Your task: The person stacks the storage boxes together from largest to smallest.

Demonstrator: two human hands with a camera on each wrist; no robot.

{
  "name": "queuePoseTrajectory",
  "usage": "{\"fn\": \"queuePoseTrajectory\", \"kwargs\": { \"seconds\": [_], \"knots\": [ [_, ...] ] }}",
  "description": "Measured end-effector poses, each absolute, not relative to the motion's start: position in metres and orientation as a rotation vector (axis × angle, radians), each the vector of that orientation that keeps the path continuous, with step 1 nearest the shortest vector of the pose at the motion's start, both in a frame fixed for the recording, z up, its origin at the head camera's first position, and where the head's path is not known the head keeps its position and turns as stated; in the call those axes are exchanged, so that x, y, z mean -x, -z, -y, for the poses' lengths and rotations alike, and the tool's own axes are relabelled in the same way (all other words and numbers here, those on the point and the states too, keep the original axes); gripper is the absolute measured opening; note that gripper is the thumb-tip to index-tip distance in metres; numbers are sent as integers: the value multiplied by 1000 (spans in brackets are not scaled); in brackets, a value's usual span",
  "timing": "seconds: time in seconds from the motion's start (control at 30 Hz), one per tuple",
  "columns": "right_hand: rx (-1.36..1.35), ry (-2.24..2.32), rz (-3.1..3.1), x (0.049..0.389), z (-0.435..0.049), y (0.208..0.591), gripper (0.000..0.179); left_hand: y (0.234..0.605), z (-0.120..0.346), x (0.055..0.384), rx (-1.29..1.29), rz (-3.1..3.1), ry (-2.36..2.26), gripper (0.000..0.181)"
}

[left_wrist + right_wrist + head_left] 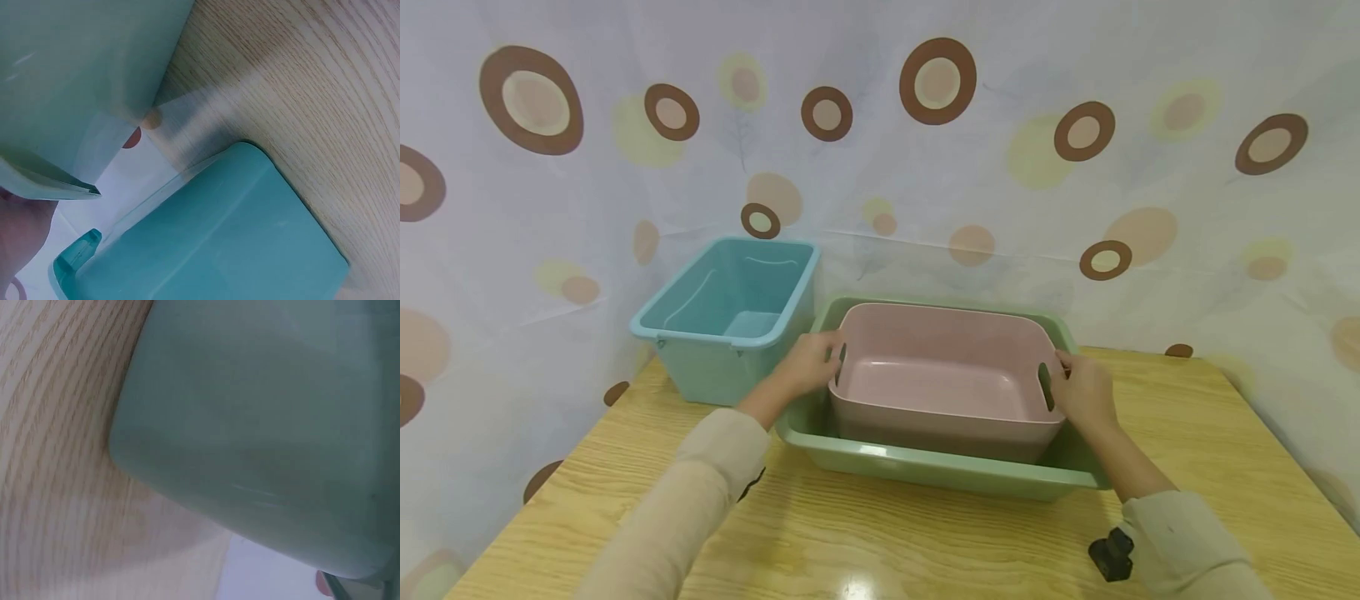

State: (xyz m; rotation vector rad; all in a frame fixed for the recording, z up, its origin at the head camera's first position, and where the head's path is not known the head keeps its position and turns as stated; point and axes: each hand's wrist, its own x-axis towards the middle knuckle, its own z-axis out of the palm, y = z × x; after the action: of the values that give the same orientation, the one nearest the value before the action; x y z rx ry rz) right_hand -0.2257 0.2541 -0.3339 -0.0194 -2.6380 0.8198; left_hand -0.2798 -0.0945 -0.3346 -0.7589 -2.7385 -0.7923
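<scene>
A pink rectangular basin (940,429) with a cut-out handle at each end sits inside a larger green basin (925,468). My left hand (808,362) grips the pink basin's left end at its handle hole. At the opposite end, my right hand (1086,392) holds the rim by the right handle hole. The left wrist view shows the green basin's outer wall (81,75) with part of my left hand (25,231) below its lip. Mostly green basin wall (262,425) fills the right wrist view; the right hand is out of sight there.
A blue bin (696,371) stands on the wooden table (865,542), close to the green basin's left side. Behind the table hangs a pale cloth (880,183) patterned with circles. A small black device (1112,557) is by my right cuff.
</scene>
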Motion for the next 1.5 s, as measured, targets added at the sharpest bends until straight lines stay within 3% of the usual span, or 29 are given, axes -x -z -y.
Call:
{"fn": "queuePoseTrajectory", "kwargs": {
  "seconds": [0.13, 0.4, 1.1, 1.5],
  "knots": [
    [-19, -791, 2581, 226, -253, 332, 31, 336, 97, 278, 732, 2625, 794, 28],
    [0, -757, 2544, 223, -245, 327, 32, 331, 105, 267, 620, 2553, 782, 35],
    [-292, -752, 2578, 213, -209, 329, 40, 335, 140, 255, 488, 2062, 827, 29],
    [-334, -838, 2626, 213, -188, 334, 45, 344, 165, 253, 128, 1927, 904, 40]
  ]
}}
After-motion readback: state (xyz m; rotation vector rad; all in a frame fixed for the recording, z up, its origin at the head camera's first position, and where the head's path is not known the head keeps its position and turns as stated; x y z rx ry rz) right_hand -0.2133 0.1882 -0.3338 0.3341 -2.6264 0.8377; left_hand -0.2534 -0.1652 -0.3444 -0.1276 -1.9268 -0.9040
